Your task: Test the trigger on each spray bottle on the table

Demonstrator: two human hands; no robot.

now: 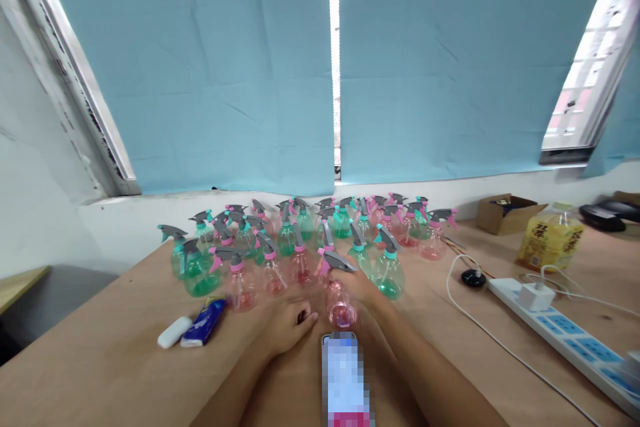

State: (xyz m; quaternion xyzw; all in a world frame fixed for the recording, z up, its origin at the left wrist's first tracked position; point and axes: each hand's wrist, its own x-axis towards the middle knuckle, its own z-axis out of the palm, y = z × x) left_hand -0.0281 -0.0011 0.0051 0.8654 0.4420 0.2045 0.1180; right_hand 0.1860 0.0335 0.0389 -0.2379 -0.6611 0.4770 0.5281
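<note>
My right hand (354, 279) is wrapped round the neck of a pink spray bottle (341, 303) with a grey and pink trigger head. The bottle is tilted, its round base facing me. Resting on the table to its left, my left hand (289, 327) is loosely curled with the thumb out, and nothing shows in it. Beyond both hands stand several more spray bottles in rows, among them a pink one (301, 267), a green one (201, 275) and another green one (389, 277). Below the held bottle lies a phone (346, 373), its screen blurred.
On the left lie a white case (175, 332) and a blue packet (205, 321). To the right are a power strip (565, 333) with white cables, a black round device (473, 278), a yellow jug (550, 240) and a cardboard box (505, 213). Blue blinds (225, 80) hang behind.
</note>
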